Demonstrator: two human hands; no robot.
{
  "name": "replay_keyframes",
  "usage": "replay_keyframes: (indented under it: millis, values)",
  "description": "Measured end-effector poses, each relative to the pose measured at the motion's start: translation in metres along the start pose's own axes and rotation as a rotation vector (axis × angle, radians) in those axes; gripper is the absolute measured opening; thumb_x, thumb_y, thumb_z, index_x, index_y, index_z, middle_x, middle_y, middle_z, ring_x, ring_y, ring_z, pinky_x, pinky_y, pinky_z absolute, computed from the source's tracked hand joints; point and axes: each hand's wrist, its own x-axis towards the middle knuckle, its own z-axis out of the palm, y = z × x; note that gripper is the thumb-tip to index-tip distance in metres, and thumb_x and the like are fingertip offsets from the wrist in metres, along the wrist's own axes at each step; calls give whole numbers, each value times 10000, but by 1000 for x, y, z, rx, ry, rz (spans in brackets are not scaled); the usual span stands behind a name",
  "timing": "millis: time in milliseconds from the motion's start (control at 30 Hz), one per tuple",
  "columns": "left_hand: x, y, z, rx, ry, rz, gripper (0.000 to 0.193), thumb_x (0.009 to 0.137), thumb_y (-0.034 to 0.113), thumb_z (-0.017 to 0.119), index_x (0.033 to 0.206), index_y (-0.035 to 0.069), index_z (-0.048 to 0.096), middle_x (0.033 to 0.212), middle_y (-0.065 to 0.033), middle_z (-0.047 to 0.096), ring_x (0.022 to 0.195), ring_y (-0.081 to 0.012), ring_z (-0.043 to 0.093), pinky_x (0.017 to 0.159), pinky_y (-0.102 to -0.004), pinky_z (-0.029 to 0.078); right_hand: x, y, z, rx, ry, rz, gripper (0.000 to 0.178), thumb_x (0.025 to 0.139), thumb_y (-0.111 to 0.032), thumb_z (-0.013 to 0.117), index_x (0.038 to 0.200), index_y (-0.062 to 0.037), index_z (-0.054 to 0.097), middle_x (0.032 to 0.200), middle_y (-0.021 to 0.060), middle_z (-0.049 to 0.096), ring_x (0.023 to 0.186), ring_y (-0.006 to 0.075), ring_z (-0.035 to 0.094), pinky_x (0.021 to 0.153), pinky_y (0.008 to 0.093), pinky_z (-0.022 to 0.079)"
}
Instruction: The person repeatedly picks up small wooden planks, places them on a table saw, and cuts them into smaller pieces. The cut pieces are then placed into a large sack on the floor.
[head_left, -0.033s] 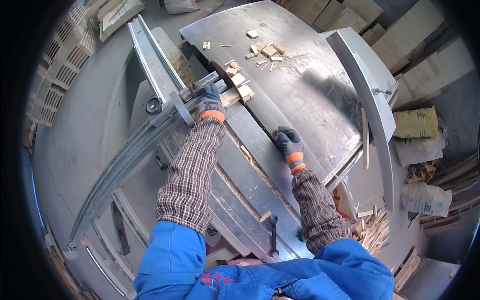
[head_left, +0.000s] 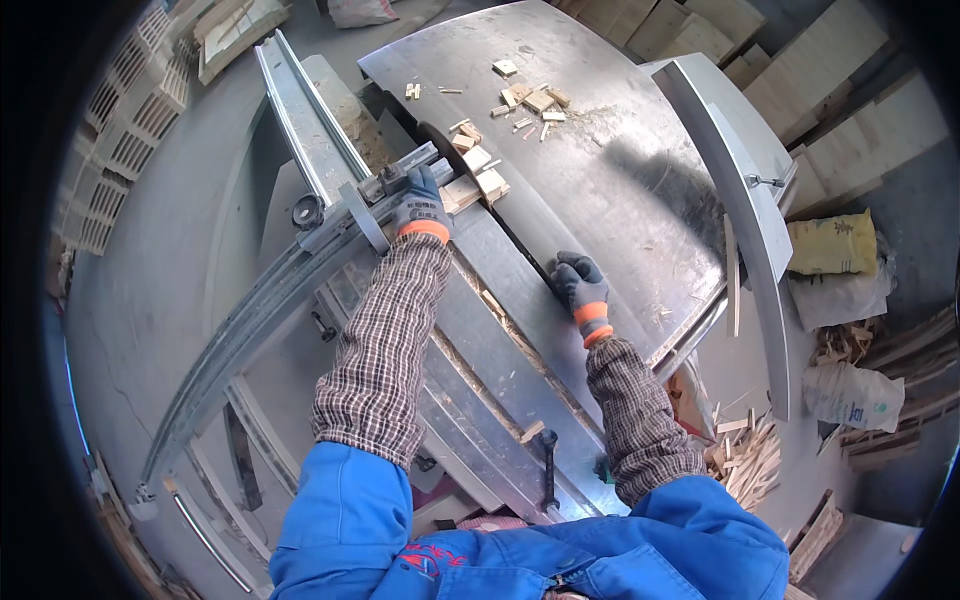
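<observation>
My left hand, in a grey glove with an orange cuff, is closed at the metal crosscut fence, its fingers curled by pale wooden blocks. Part of its grip is hidden behind the knuckles. Right beside those blocks, the dark round saw blade stands up out of the table saw. My right hand, gloved alike, rests as a loose fist on the tabletop by the dark slot in line with the blade. Nothing shows sticking out of it.
Small wooden offcuts and sawdust lie beyond the blade. A long metal rip fence bounds the table on the right. A wrench lies close to my body. Scrap sticks and sacks are on the floor at right.
</observation>
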Motion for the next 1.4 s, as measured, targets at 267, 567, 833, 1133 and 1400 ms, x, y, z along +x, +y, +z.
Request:
replay_keyframes:
  millis: [267, 567, 833, 1133, 1400]
  values:
    - [-4, 10, 18, -82, 81, -45, 1097, 825, 484, 715, 1564, 50, 30, 1629, -159, 122, 1355, -255, 473, 1011, -368, 485, 101, -38, 33, -899, -216, -693, 508, 800, -24, 705, 1291, -86, 588, 1156, 160, 622, 1021, 289, 651, 836, 360, 561]
    - [-41, 11, 28, -161, 156, -54, 1106, 789, 450, 770, 1560, 71, 75, 1621, -111, 132, 1287, -260, 543, 950, -391, 530, 158, -86, 120, -1446, -659, -640, 674, 789, -135, 741, 1409, -228, 496, 1105, 143, 622, 1035, 336, 626, 884, 412, 507]
    - [-49, 28, 38, -96, 202, -52, 1106, 791, 471, 754, 1568, 84, 67, 1626, -131, 156, 1179, -267, 622, 909, -416, 547, 145, -67, 50, -1196, -432, -433, 599, 651, -208, 829, 1209, -141, 623, 1165, 156, 659, 1071, 346, 643, 909, 412, 519]
    - [-57, 45, 98, -172, 357, 57, 1080, 745, 431, 785, 1556, 112, 147, 1579, -193, 230, 1426, -359, 330, 1139, -418, 360, -54, -7, -250, -767, -115, -352, 547, 686, -92, 788, 1196, -63, 593, 1162, 132, 641, 1074, 242, 627, 943, 358, 502]
    - [-68, 66, 110, 125, 252, 60, 835, 848, 456, 694, 1540, 255, 274, 1598, -194, 180, 1392, -371, 388, 1126, -395, 387, -244, 88, -510, -649, 374, 67, 714, 632, 31, 805, 1284, -55, 525, 1003, 88, 681, 911, 176, 658, 810, 333, 553]
